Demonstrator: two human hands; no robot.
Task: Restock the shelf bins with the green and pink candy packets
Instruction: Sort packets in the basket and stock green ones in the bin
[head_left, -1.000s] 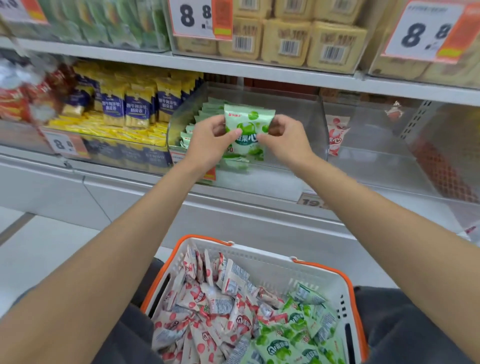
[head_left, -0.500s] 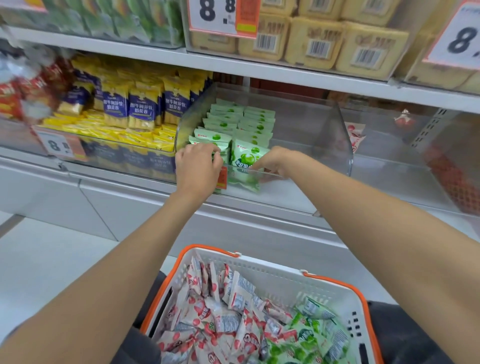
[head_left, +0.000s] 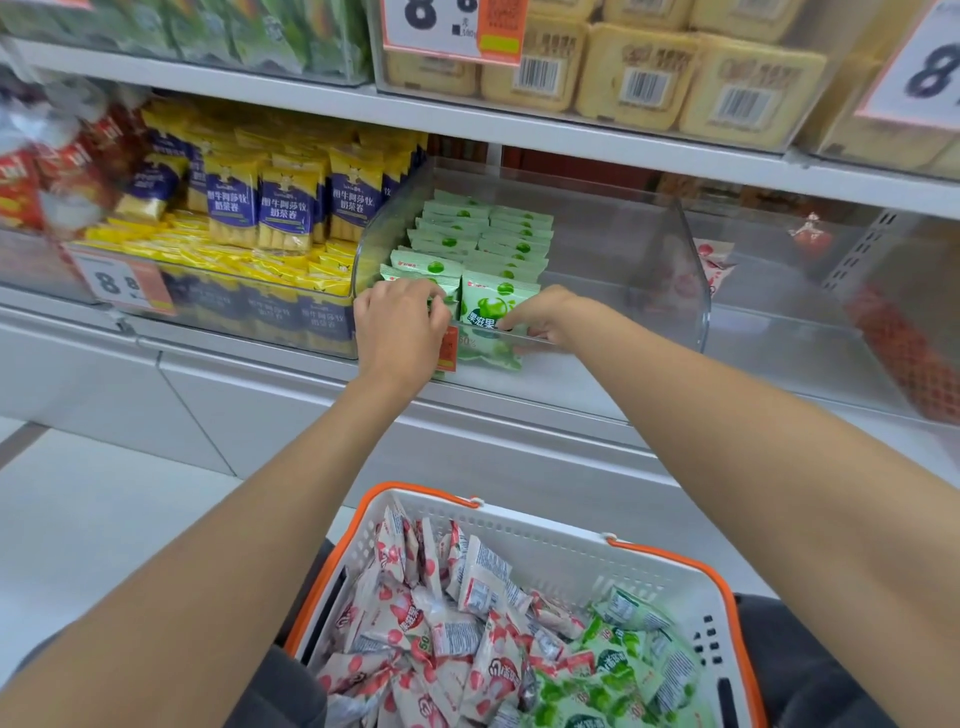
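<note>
1. Restocking is looking partly done: two rows of green packets (head_left: 483, 234) are filling the left side of the clear bin (head_left: 693, 291), while its right side is standing bare.
2. The basket (head_left: 519, 525) is carrying many pink packets (head_left: 410, 618) and more green ones, and the neighbouring bin (head_left: 831, 332) is showing barely one pink packet.
3. The front green packet (head_left: 493, 306), a flat glossy pouch, is standing upright at the clear bin's front wall. The right hand (head_left: 540, 317) is pinching its lower corner. The left hand (head_left: 400, 325) is curling its fingers (head_left: 436, 306) against the next row, but I cannot tell if it is gripping.
</note>
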